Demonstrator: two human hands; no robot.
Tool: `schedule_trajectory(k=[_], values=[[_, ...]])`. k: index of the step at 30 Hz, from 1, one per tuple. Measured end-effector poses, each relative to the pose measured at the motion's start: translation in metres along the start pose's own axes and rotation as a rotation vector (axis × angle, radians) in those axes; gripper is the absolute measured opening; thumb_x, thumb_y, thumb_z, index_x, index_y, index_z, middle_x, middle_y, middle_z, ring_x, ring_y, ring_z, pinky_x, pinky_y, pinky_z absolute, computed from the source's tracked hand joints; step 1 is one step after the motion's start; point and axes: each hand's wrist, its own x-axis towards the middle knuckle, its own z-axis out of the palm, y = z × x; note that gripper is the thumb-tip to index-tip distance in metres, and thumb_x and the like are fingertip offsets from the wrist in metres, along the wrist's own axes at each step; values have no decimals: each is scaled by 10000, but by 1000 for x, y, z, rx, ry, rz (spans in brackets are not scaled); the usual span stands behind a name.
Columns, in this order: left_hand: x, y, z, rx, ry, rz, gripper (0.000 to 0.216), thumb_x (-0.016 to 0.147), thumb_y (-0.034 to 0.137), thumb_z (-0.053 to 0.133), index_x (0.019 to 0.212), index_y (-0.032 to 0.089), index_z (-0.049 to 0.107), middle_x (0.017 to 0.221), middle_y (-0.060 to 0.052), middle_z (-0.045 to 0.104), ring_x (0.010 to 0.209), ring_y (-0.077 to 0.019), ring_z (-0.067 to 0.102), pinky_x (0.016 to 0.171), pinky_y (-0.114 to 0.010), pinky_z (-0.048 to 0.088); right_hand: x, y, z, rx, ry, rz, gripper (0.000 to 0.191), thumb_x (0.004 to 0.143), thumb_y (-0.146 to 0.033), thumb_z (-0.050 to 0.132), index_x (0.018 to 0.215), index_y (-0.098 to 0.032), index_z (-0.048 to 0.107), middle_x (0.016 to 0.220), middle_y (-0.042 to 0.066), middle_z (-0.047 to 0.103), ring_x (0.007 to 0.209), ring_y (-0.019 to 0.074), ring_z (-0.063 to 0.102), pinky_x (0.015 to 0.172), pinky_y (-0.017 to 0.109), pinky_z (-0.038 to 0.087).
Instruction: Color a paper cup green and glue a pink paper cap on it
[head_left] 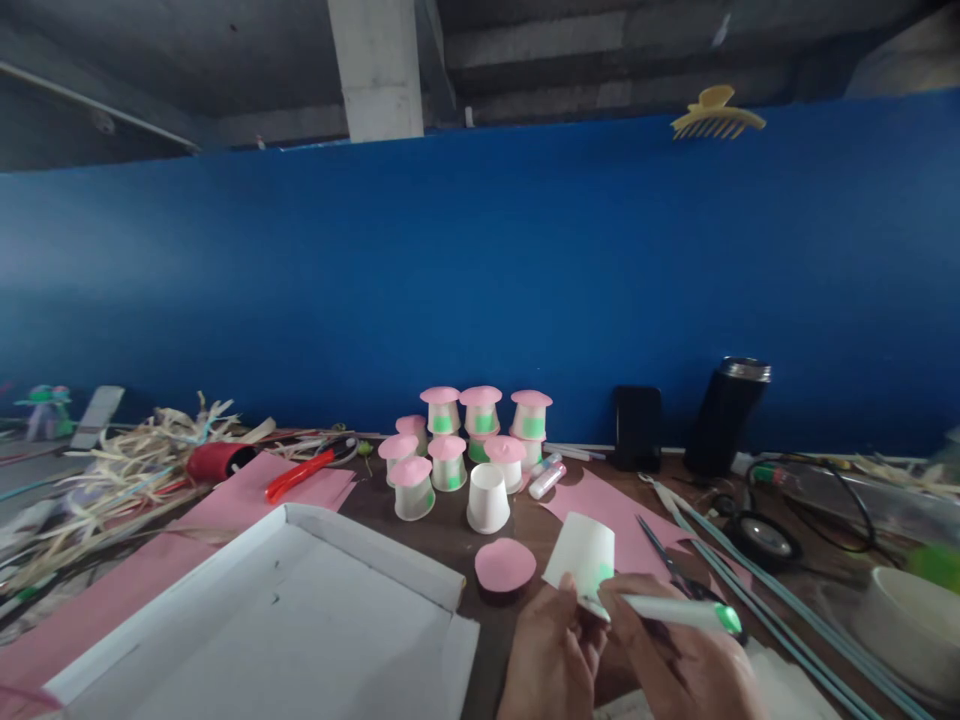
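Note:
My left hand grips a white paper cup, tilted, by its lower part. A patch of green shows on the cup's side, near my fingers. In my right hand is a white marker with a green end pointing right; its tip is hidden behind my fingers at the cup. Just left of the held cup lies a round pink paper disc. Behind the disc a plain white paper cup stands upside down. Several upturned cups with pink paper tops and green patches are grouped farther back, some stacked.
A white box lid covers the front left. Pink paper, scissors and pale blue strips lie right. Paper shreds heap at left. A black flask and a phone stand against the blue partition.

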Motion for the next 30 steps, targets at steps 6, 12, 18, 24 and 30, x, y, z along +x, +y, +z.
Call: schedule_trajectory(k=[6,12,18,24,30], values=[[-4,3,0,-35,-31,11,227,634,300,736,757,121,668,834,-94,647,839,-208,579,846,-339,393,0,1,-1,-9,-1,-9,275,886,-385,463,918,-208,670,876,70,718,764,176,683,655,228,543],[-5,3,-2,-68,-29,11,196,658,281,719,772,126,677,856,-91,662,867,-209,584,858,-340,395,0,3,0,9,-3,-39,240,887,-353,476,919,-204,661,906,64,710,793,164,679,686,218,537],[-5,4,-2,-87,-51,0,187,673,278,707,771,122,678,838,-89,660,853,-205,585,855,-338,401,1,4,0,1,-19,-57,233,884,-344,483,935,-201,659,916,70,708,827,177,678,698,233,539],[-5,4,-2,-72,-74,-5,174,670,285,705,749,134,667,834,-80,658,868,-210,589,886,-347,393,1,3,0,7,-31,-60,232,882,-345,485,912,-209,670,887,52,715,818,165,682,699,211,537],[-6,5,1,-99,-20,-6,194,671,292,698,790,143,663,924,-95,665,1016,-247,576,941,-353,382,0,2,-7,-51,107,-30,235,880,-367,475,898,-202,642,873,49,703,773,163,677,659,204,529]])
